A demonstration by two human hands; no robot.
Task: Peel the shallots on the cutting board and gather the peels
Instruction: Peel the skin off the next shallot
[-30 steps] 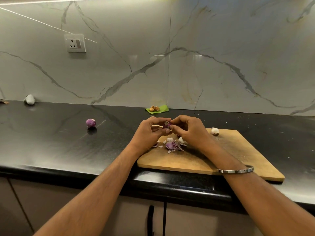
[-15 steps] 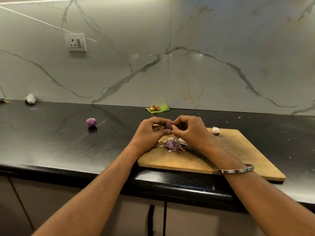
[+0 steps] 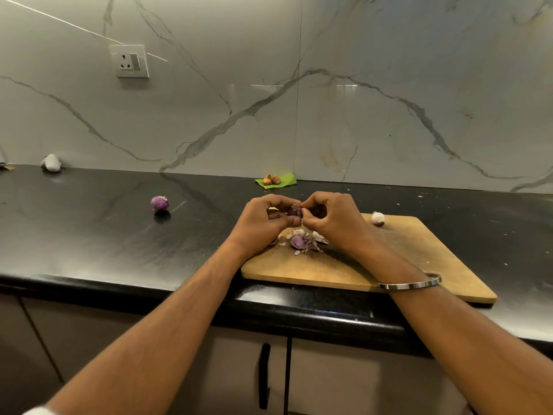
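So both hands are up over the cutting board (image 3: 419, 259), left hand (image 3: 263, 224) and right hand (image 3: 332, 220) pinching one small shallot (image 3: 294, 210) between curled fingertips. Peels (image 3: 302, 242) sit piled on the board right under them, at 6 o'clock from the shallot, and another shallot (image 3: 159, 203) lies out on the counter (image 3: 89, 235) at 9 o'clock.

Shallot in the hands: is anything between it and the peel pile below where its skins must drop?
Nothing visible. The shallot, pinched by the left hand and right hand, hangs above the peel pile on the cutting board.
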